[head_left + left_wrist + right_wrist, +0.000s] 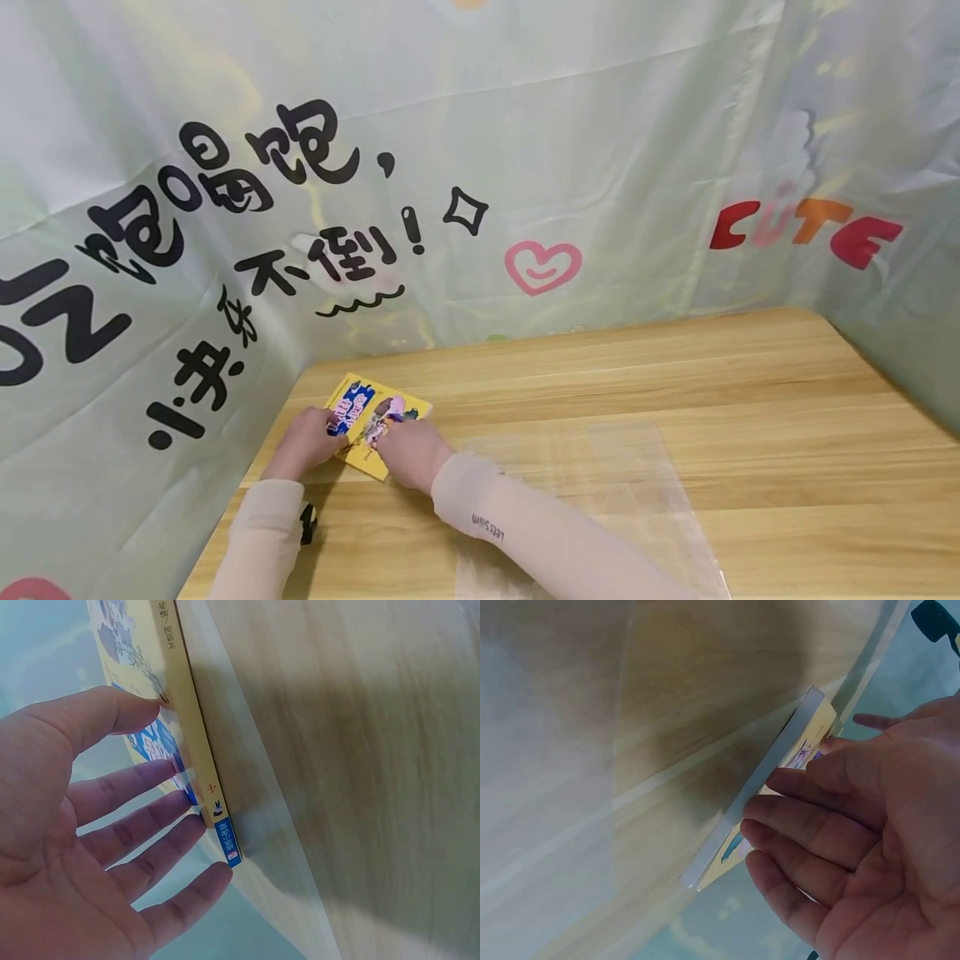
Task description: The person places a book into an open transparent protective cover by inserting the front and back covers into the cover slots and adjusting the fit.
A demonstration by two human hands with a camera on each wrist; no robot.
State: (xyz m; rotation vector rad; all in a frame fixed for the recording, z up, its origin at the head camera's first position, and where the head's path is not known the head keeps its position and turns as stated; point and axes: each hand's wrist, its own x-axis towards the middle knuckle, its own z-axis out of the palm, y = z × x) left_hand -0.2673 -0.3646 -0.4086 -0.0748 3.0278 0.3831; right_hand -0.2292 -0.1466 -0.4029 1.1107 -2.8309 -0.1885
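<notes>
A yellow book [372,407] with a blue title patch and cartoon pictures lies flat at the left end of the table. My left hand [309,440] is at its left side. In the left wrist view, the left thumb and fingertips touch the cover near the spine [193,720], with the fingers loosely extended. Over the right part of the cover is my right hand [414,454], which hides some of the picture. The right wrist view has its loosely bent fingers touching the cover beside the white page edge [761,776].
A clear plastic sheet [585,492] lies on the wooden table [795,433], right of the book and partly under the right forearm. Printed cloth [600,167] hangs close behind and along both sides of the table. A small black object [308,523] sits by the left wrist.
</notes>
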